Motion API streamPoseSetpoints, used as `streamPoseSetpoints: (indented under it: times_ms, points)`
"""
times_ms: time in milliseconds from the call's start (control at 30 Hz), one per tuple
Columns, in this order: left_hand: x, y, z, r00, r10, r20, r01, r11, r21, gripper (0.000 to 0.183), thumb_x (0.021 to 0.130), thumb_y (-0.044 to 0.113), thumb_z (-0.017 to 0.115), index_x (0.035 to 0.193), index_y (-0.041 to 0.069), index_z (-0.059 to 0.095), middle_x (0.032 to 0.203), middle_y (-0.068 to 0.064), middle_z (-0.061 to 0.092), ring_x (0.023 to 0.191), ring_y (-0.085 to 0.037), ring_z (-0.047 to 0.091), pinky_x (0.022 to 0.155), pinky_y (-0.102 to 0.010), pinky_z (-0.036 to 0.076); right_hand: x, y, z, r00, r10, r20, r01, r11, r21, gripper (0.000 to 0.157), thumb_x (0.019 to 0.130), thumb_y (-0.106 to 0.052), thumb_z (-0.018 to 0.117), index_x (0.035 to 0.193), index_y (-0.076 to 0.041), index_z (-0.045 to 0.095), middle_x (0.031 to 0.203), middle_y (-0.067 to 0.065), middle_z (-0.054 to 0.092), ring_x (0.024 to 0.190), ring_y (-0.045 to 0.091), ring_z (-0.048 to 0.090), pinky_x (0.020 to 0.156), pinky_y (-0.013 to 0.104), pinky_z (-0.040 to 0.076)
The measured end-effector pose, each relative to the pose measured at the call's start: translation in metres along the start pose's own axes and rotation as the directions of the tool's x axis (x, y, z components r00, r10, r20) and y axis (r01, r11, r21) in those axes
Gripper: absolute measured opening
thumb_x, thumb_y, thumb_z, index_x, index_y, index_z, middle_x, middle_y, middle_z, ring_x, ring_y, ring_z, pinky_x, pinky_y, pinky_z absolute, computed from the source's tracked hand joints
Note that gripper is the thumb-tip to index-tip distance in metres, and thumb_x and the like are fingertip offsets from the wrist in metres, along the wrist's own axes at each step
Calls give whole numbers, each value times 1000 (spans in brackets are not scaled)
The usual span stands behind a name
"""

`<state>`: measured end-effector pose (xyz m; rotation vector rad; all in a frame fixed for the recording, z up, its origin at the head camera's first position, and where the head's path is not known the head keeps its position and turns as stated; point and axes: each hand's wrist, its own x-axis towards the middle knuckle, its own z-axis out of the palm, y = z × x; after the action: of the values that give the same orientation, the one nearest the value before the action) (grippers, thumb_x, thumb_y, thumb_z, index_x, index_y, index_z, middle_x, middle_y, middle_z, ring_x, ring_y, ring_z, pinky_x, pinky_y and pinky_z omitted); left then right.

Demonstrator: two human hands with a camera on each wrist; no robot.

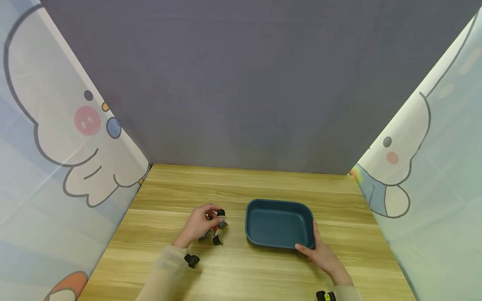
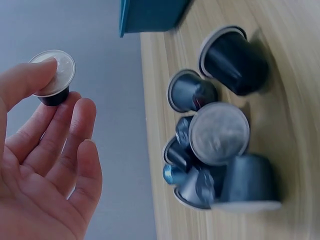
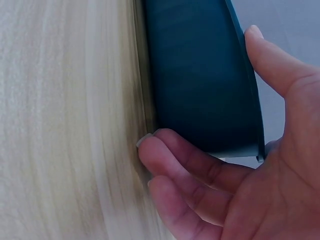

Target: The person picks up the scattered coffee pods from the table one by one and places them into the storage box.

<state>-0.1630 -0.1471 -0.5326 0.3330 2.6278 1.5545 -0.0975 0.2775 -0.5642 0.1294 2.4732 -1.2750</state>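
My left hand (image 1: 199, 222) pinches a black coffee capsule (image 1: 221, 212) between thumb and fingers, raised over the pile of capsules. In the left wrist view its pale foil lid (image 2: 59, 75) lies under the thumb. Beside that hand, several more coffee capsules (image 2: 245, 62) lie heaped on the table, mostly dark, with a light blue one (image 2: 174, 174) among them. To their right stands a dark teal rectangular tray (image 1: 278, 228) with a bare inside. My right hand (image 1: 324, 254) holds its near right corner, thumb at the rim and fingers against the outer wall (image 3: 200, 75) low by the table.
The wooden table (image 1: 248, 271) reaches back to a grey panel (image 1: 256, 83). Cartoon-printed sheets (image 1: 56, 230) flank it on the left and right. One capsule (image 1: 217, 239) lies at the near edge of the heap.
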Motion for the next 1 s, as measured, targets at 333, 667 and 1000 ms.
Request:
streamPoseSetpoints:
  times_ms: [333, 667, 1000]
  points:
    - [11, 7, 15, 997, 64, 39, -64, 998, -11, 31, 89, 22, 78, 118, 15, 70, 98, 1, 67, 80, -18, 64, 64, -32, 54, 0, -1, -1, 1000, 8, -3, -8, 1000, -5, 114, 92, -44, 71, 158, -20, -19, 141, 46, 34, 69, 22, 66, 68, 39, 53]
    - [28, 21, 28, 993, 64, 95, -63, 998, -22, 32, 90, 30, 77, 119, 18, 70, 101, 3, 68, 83, -18, 66, 66, -32, 54, 0, 0, 1, 1000, 14, -14, -13, 1000, 4, 114, 91, -42, 72, 158, -19, -18, 133, 46, 44, 68, 22, 65, 68, 39, 52]
    - [51, 40, 45, 983, 100, 152, -95, 995, -34, 37, 90, 33, 77, 122, 16, 69, 107, 5, 68, 91, -11, 63, 80, -34, 53, 1, 1, 1, 999, 25, -27, -25, 1000, -16, 114, 91, -43, 72, 159, -19, -16, 105, 24, 66, 67, 22, 64, 67, 38, 51]
